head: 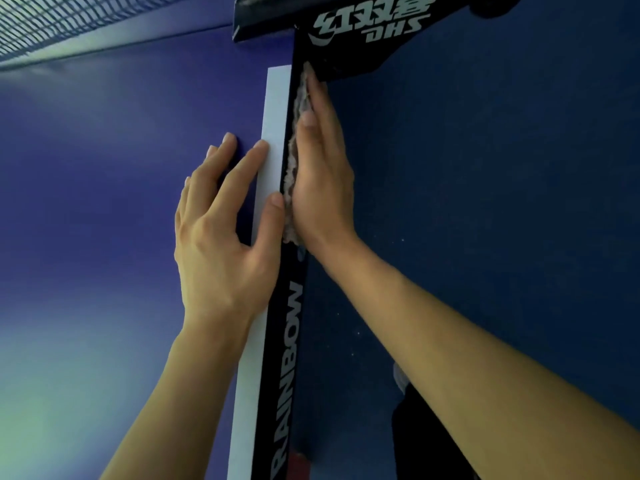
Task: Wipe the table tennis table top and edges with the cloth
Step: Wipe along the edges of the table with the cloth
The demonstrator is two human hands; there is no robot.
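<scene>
The right grip (322, 174), fingers straight, presses the grey cloth (292, 161) flat against the black side edge (287, 323) of the table tennis worktop (104, 168), with the fingertips at the net clamp (346, 36) toward 12 o'clock. The left grip (221, 237) rests released on top. Even palm pressure and one long sweep toward 6 o'clock should serve best.

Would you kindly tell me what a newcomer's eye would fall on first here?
The right hand stands out at centre, pressing a grey cloth flat against the table's black edge, just short of the net clamp. Beside it, the left hand rests flat on the blue top and the white line. The net runs along the upper left.
</scene>
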